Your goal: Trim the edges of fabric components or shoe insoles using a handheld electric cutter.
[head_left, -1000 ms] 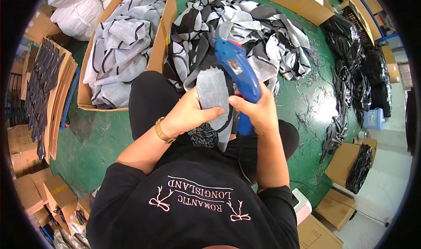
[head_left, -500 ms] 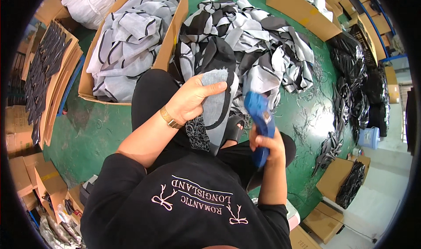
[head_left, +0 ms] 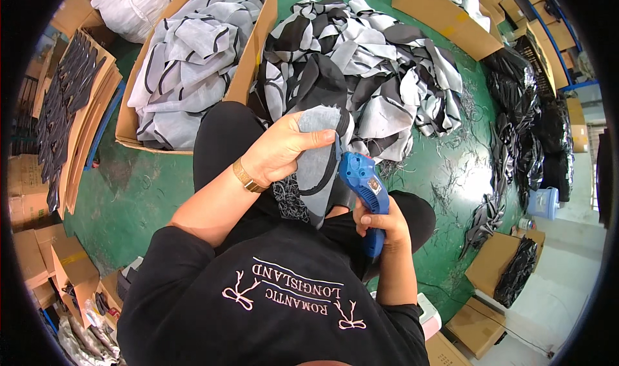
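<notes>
My left hand (head_left: 280,145) is closed, with its thumb on top, round a grey fabric piece (head_left: 316,163) edged with a black band and frayed at its top. The piece hangs down over my lap, its lower end tapering toward my body. My right hand (head_left: 385,224) grips a blue handheld electric cutter (head_left: 362,178) by its handle. Its head is up against the right edge of the fabric, just below my left thumb; the blade itself is too small to make out. Below my left hand shows a tangle of dark thread trimmings (head_left: 290,198).
A heap of grey and black fabric strips (head_left: 380,57) lies on the green floor in front of me. To its left stands a cardboard box (head_left: 265,37) full of similar fabric. Black plastic bags (head_left: 516,95) line the right side, and stacked cardboard (head_left: 97,102) is at left.
My right hand has brought the cutter left, from apart from the fabric to its right edge. My left hand keeps its hold, almost in the same place.
</notes>
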A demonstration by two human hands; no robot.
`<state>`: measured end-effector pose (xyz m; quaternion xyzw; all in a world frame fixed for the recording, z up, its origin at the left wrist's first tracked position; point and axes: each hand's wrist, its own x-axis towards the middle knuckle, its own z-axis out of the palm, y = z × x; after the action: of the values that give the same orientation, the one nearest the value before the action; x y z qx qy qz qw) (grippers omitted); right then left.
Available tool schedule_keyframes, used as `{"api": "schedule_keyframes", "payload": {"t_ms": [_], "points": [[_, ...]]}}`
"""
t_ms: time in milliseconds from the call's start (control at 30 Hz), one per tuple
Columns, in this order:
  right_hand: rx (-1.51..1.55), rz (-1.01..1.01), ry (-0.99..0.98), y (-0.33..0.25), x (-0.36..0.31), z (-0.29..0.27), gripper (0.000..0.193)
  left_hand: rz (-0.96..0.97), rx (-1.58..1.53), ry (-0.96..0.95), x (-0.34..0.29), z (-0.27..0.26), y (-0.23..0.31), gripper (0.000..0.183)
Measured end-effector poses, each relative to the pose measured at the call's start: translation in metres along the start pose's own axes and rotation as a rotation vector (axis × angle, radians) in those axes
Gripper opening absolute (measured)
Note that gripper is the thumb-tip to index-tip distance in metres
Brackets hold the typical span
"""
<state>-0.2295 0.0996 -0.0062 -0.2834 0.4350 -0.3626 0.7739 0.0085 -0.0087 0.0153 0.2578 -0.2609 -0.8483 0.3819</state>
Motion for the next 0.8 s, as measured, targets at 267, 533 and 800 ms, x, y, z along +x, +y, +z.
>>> {"api": "schedule_keyframes", "payload": {"t_ms": [267, 533, 800], "points": [[0.354, -0.034, -0.067, 0.003, 0.012, 0.018, 0.039, 0.072, 0.123, 0.01, -0.004, 0.002, -0.007, 0.037], [0.227, -0.086, 0.014, -0.008, 0.008, 0.011, 0.039, -0.017, -0.051, 0.03, 0.002, -0.009, 0.0, 0.03], [0.106, 0.027, -0.024, -0.001, -0.001, 0.0, 0.044, 0.132, 0.097, 0.001, 0.002, -0.009, 0.003, 0.031]]}}
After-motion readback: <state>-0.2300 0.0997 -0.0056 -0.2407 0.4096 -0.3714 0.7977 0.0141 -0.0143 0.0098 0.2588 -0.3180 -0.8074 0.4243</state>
